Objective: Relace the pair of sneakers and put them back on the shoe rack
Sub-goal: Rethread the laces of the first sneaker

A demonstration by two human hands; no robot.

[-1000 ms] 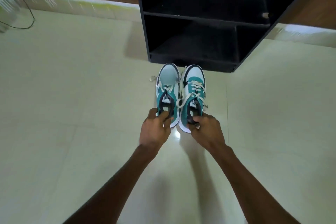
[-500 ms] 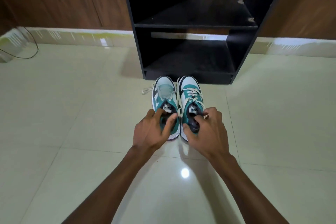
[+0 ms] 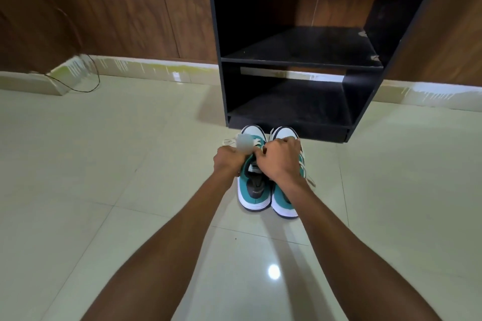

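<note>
Two teal-and-white sneakers stand side by side on the tiled floor, toes toward the black shoe rack (image 3: 300,63). The left sneaker (image 3: 254,190) has loose white lace (image 3: 229,141) trailing off to its left. The right sneaker (image 3: 284,204) is laced, with lace ends hanging at its right side. My left hand (image 3: 229,160) is closed at the left edge of the left sneaker's lace area. My right hand (image 3: 280,161) reaches across and pinches at the same sneaker's tongue and laces. My fingers hide the eyelets there.
The rack's two shelves hold nothing; its lower shelf (image 3: 287,109) sits just beyond the toes. A dark cable (image 3: 88,83) loops on the floor at the left by the skirting. Wood panelling lines the wall behind.
Both hands left the heel openings and moved forward onto the left sneaker's lace area. The view tilted up, showing more of the rack.
</note>
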